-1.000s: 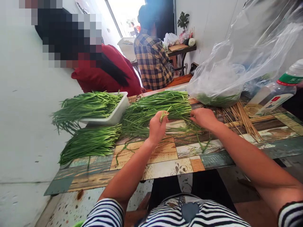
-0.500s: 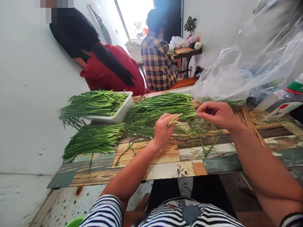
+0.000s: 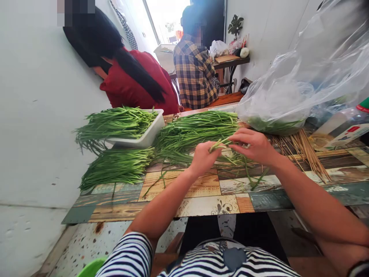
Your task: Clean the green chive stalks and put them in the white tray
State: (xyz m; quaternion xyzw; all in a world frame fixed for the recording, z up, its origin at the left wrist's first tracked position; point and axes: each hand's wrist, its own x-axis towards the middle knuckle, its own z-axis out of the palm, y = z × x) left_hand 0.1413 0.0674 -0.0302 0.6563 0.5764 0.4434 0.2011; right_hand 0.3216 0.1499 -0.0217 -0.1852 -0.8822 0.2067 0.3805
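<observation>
My left hand (image 3: 203,157) is closed around a small bunch of green chive stalks (image 3: 219,144), their pale cut ends pointing right. My right hand (image 3: 253,146) pinches those same ends, the two hands almost touching above the patterned table (image 3: 201,192). Right behind them lies a large loose pile of chives (image 3: 196,130). A second pile (image 3: 118,165) lies on the table at the left. A white tray (image 3: 144,136) behind it holds more chives (image 3: 115,123).
Bamboo skewers (image 3: 305,152) lie scattered at the right, beside a big clear plastic bag (image 3: 288,92) with greens inside and a plastic bottle (image 3: 343,129). Two people sit ahead, one in red (image 3: 135,82), one in a plaid shirt (image 3: 194,75). A white wall runs along the left.
My right hand lifted off the table and came left to meet my left hand at the chive ends. The left hand kept its bunch and rose slightly.
</observation>
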